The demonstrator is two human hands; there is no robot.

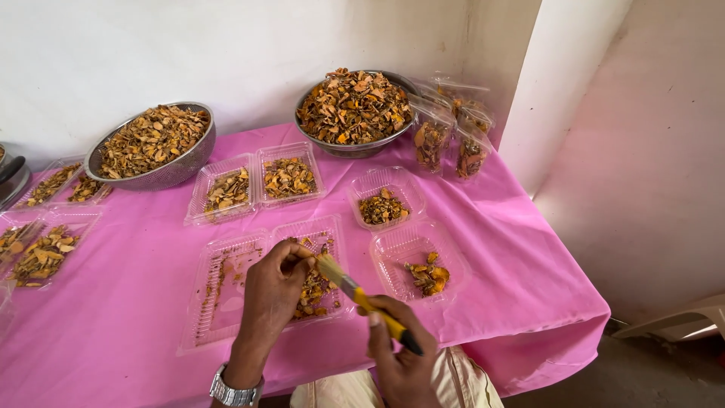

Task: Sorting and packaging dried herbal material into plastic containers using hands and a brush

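Observation:
My left hand (pixel 273 291) hovers over an open clear plastic clamshell box (pixel 226 302) with dried orange-brown pieces in its right half, fingers pinched on a small piece. My right hand (pixel 400 351) grips a yellow-handled brush (pixel 362 298), whose pale bristles point toward the left fingertips. A metal watch sits on my left wrist. Two small clear trays lie to the right, a nearer tray (pixel 453 261) and a farther tray (pixel 377 185), each with a few dried pieces.
Two steel bowls, a left bowl (pixel 185 162) and a back bowl (pixel 362 147), are heaped with dried pieces by the white wall. Another open clamshell (pixel 257 181), several more trays at left (pixel 45 249) and filled clear bags (pixel 453 136) rest on the pink tablecloth (pixel 128 302).

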